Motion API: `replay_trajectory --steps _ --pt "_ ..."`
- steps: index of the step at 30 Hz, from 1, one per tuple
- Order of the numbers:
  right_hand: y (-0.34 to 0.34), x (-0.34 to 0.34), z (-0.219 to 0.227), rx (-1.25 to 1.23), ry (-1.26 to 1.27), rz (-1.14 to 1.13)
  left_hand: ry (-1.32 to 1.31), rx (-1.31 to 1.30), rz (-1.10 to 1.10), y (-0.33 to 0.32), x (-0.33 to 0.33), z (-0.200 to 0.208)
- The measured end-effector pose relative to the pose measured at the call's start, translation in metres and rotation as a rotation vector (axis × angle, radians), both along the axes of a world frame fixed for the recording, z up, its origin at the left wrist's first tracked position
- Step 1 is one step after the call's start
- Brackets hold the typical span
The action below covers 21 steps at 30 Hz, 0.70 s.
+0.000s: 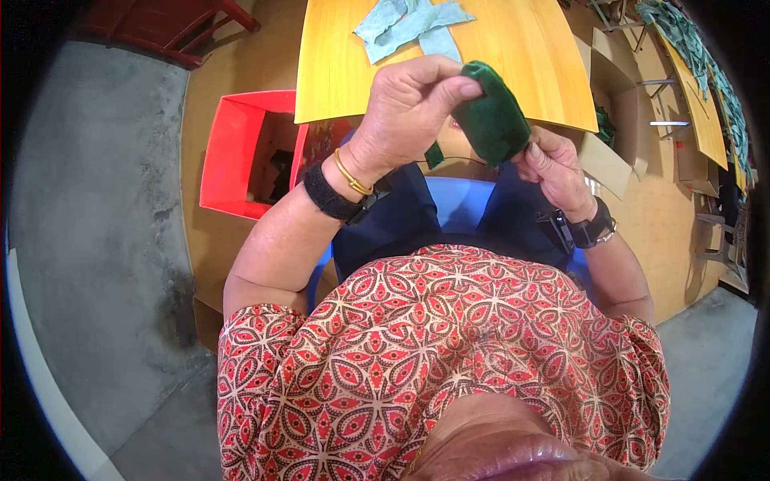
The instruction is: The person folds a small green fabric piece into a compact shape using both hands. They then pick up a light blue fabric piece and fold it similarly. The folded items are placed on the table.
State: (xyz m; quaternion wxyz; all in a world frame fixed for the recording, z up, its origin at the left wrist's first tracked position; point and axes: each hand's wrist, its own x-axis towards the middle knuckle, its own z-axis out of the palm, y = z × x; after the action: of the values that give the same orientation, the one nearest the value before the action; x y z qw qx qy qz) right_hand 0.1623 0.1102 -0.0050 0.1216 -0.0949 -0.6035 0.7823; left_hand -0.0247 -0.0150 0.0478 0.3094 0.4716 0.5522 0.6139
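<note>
Between my two hands is a small dark green velvety fabric piece (496, 120) with rounded edges, held up at the near edge of the yellow table (529, 56). My left hand (417, 104) pinches its upper left corner between thumb and fingers. Its lower right end is gripped by my right hand (553, 168). Below my left hand, a narrow strip of dark green cloth (434, 155) shows near my lap. Light blue-green cloth pieces (409, 28) lie overlapping on the table beyond my hands.
A red open box (233, 152) with dark scraps inside stands left of the table. Open cardboard boxes (626, 104) are on the right, one with green cloth. Farther right, another yellow table (698, 104) carries heaped blue-green cloth (726, 88). A dark red wooden chair (160, 32) stands far left.
</note>
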Motion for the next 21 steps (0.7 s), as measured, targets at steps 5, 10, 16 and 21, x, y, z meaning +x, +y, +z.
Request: replay_trajectory --steps 5,10,16,21 --pt "-0.008 -0.004 0.006 0.053 -0.037 -0.063 0.069 0.068 -0.042 0.005 0.001 -0.006" --pt "-0.005 -0.002 0.001 0.111 -0.110 -0.105 0.097 -0.005 -0.140 0.008 0.010 -0.015" --pt "-0.005 -0.006 0.009 0.273 -0.071 -0.175 -0.098 0.018 -0.141 0.008 0.006 -0.016" --pt "-0.013 -0.009 0.014 0.356 -0.097 -0.256 0.518 0.255 0.321 0.015 -0.006 -0.013"
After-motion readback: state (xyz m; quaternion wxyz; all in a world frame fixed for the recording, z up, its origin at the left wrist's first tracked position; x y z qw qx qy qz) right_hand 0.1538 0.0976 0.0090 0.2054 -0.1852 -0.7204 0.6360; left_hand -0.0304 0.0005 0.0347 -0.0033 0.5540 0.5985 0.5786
